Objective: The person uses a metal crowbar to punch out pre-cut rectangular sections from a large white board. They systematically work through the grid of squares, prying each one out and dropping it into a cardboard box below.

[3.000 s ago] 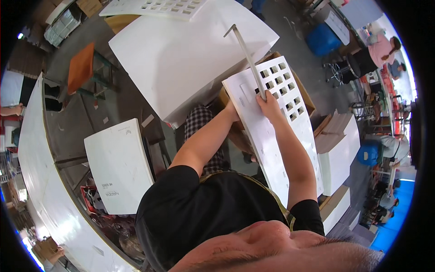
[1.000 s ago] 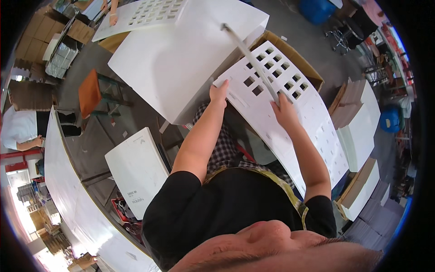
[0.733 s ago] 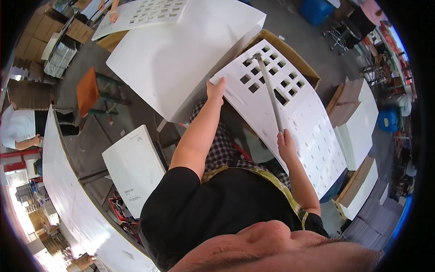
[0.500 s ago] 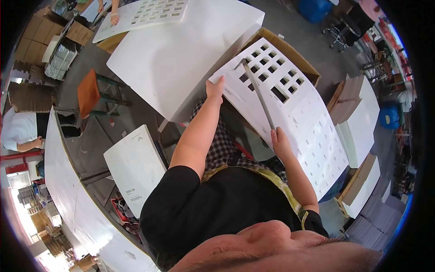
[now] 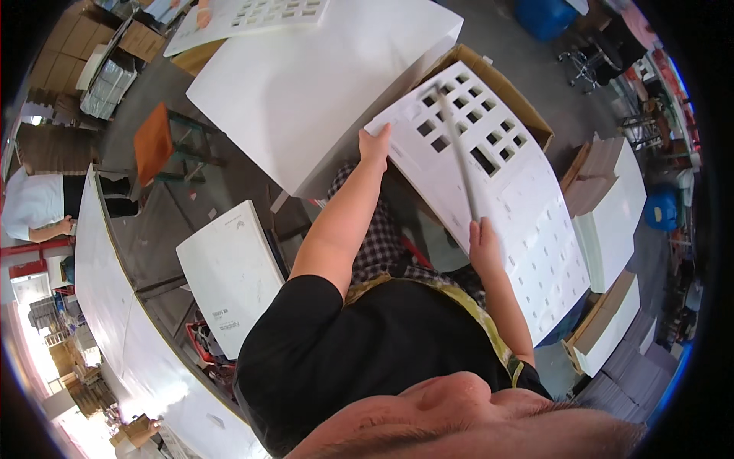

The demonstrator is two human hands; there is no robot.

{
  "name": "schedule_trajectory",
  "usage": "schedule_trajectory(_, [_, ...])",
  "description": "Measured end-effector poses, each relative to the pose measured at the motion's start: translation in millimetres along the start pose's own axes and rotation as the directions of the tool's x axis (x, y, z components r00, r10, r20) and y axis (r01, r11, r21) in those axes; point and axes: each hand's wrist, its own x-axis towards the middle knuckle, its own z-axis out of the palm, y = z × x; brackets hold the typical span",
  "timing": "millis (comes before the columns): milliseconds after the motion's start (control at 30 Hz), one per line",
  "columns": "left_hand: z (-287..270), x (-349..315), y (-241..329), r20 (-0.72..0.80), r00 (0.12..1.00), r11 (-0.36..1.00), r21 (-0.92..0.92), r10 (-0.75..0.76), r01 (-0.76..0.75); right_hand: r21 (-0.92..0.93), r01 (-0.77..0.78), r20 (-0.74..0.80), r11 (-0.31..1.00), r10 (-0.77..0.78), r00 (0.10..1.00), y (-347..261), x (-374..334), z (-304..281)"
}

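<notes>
A long white board with rows of small printed marks slants across in front of me, its far part cut through with several square and rectangular holes. My left hand grips the board's left edge near its far corner. In my right hand, fingers closed round the near end, is a long thin grey rod. Motion smears the rod. Its far tip lies over the holes at the board's far end; whether it touches the board I cannot tell.
Beneath the board's far end stands an open cardboard box. A large white block is beyond my left hand, and another person's hand rests on a second holed board. Left are a stool and a white package; stacked boards stand right.
The rod's far tip has moved a little away and to the right, over other holes. My left hand keeps its hold on the board edge. The whole view has shifted slightly.
</notes>
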Motion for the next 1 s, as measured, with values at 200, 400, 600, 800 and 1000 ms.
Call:
schedule_trajectory(200, [3, -2, 3, 0.002, 1.0, 1.0, -0.015, -0.013, 0.013, 0.001, 0.136, -0.229, 0.991, -0.133, 0.964, -11, -9, 10])
schedule_trajectory(400, [-1, 0, 1, -0.023, 1.0, 1.0, 0.025, 0.018, -0.018, 0.08, -0.001, -0.03, 0.997, 0.004, 1.0, -28, -7, -10])
schedule_trajectory(600, [0, -1, 1, -0.016, 0.999, 0.999, 0.015, 0.031, -0.031, 0.125, 0.07, -0.025, 0.99, -0.068, 0.997, -15, -16, -3])
schedule_trajectory(800, [0, -4, 6, 0.037, 0.998, 0.999, 0.012, 0.053, -0.053, 0.025, -0.045, 0.07, 0.999, 0.043, 0.997, -15, -16, -3])
schedule_trajectory(1000, [0, 0, 5, 0.033, 0.999, 0.998, 0.06, 0.019, -0.021, 0.047, -0.148, 0.173, 0.988, 0.138, 0.975, -23, -1, -3])
